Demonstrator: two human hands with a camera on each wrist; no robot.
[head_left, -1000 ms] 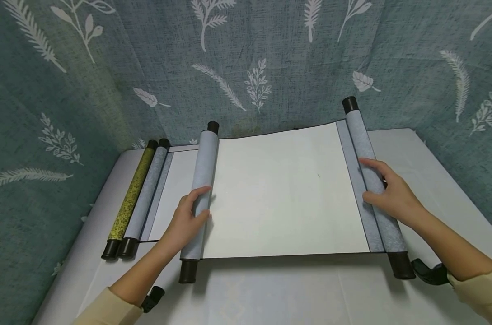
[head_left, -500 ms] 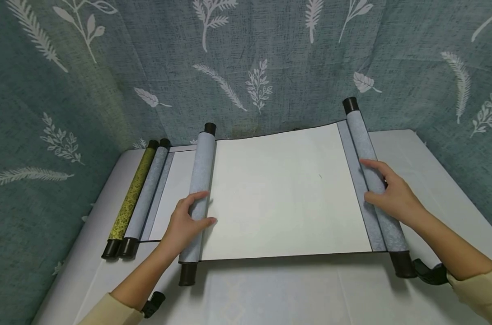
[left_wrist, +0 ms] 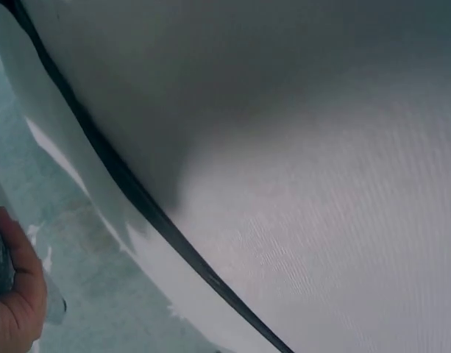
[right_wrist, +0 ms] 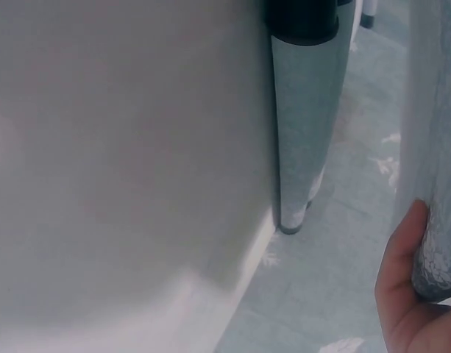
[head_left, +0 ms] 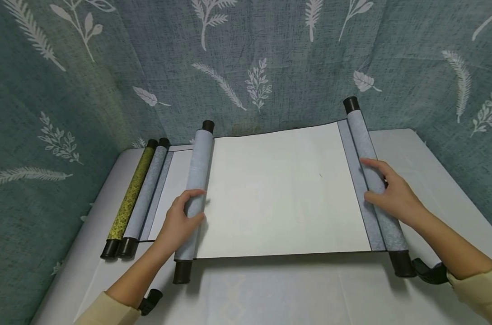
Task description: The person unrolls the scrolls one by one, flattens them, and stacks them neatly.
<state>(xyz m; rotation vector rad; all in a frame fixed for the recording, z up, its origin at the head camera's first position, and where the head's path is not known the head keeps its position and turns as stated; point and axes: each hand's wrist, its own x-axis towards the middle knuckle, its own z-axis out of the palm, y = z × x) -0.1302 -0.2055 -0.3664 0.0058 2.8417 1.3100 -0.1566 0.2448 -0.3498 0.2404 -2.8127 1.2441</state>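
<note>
A hanging scroll lies partly unrolled in the head view, its blank white paper [head_left: 278, 194] stretched between two pale blue-grey rolls with black end knobs. My left hand [head_left: 180, 221] grips the left roll [head_left: 201, 155], thumb on the near side and fingers over the far side. Around the right roller [head_left: 363, 135], beside a grey-blue border strip, curls my right hand [head_left: 392, 194]. Both rolls tilt slightly. At the edge of the left wrist view the left hand [left_wrist: 19, 294] shows only in part; the right wrist view shows the right hand [right_wrist: 409, 294] on a grey-blue roll [right_wrist: 440, 147].
To the left, a yellow-green speckled roll [head_left: 132, 194] lies against another blue-grey roll [head_left: 147, 194] with black ends. All rest on a white-covered table [head_left: 278, 293]. A teal curtain [head_left: 229, 67] with white leaf prints hangs behind and at both sides.
The left roll and my left hand have shifted a little leftward, with slightly more white paper exposed. The left thumb straightened, then closed back on the roll. My right hand stays nearly still.
</note>
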